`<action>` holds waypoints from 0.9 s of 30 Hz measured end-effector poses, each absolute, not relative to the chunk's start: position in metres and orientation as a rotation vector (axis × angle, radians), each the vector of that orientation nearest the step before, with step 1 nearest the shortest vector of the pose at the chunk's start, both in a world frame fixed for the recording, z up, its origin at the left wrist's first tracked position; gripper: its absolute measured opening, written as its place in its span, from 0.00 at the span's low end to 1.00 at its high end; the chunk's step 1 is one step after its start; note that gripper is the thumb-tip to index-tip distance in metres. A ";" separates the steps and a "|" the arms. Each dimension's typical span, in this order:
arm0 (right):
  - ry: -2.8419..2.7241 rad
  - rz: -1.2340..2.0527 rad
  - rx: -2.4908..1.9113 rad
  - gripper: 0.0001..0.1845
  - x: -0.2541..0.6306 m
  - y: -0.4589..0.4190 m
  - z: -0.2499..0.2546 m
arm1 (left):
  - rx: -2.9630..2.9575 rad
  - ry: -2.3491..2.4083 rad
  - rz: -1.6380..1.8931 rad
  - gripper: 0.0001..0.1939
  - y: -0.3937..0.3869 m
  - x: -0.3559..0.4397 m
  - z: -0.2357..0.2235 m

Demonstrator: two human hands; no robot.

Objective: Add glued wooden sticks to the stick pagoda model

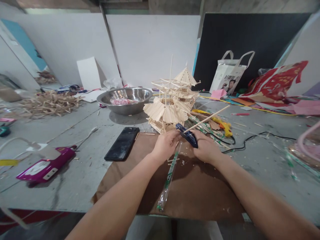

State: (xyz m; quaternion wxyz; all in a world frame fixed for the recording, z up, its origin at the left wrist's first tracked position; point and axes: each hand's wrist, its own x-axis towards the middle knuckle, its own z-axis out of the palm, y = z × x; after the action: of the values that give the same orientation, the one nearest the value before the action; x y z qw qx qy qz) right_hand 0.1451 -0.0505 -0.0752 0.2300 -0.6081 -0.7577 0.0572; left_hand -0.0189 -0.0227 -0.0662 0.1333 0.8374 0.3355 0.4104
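Note:
My right hand (pixel 206 146) is closed around a dark blue hand tool (pixel 191 138), whose exact kind is partly hidden by my fingers. A thin wooden stick (pixel 207 118) slants up to the right from the tool. At the stick's lower end, my left hand (pixel 166 143) is closed in a pinch, its fingertips partly hidden beside the tool. Just behind both hands stands a pavilion-like model (pixel 172 113) built of wooden sticks. Below the hands, a clear plastic wrapper with green print (pixel 170 176) and a few short stick pieces lie on brown paper (pixel 200 193).
A black phone (pixel 122 143) lies left of my hands, near a steel bowl (pixel 135 108). A purple power strip (pixel 46 165) sits farther left, below a pile of wooden pieces (pixel 51 105). On the right are a yellow glue gun (pixel 223 126) with a black cord and loose sticks.

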 end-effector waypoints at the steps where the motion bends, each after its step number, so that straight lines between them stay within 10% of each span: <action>1: -2.086 0.168 -1.665 0.27 0.146 -0.050 -0.076 | 2.414 0.966 1.172 0.10 -0.023 -0.019 -0.066; 27: -2.366 0.085 -1.669 0.25 0.180 -0.040 -0.064 | 2.535 1.111 1.053 0.12 -0.015 -0.021 -0.073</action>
State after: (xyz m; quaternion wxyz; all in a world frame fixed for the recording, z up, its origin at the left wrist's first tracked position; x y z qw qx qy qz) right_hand 0.1804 -0.0400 -0.0639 0.1222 -0.5718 -0.8107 0.0291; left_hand -0.0206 -0.0152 -0.0734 0.0898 0.8526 0.3736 0.3542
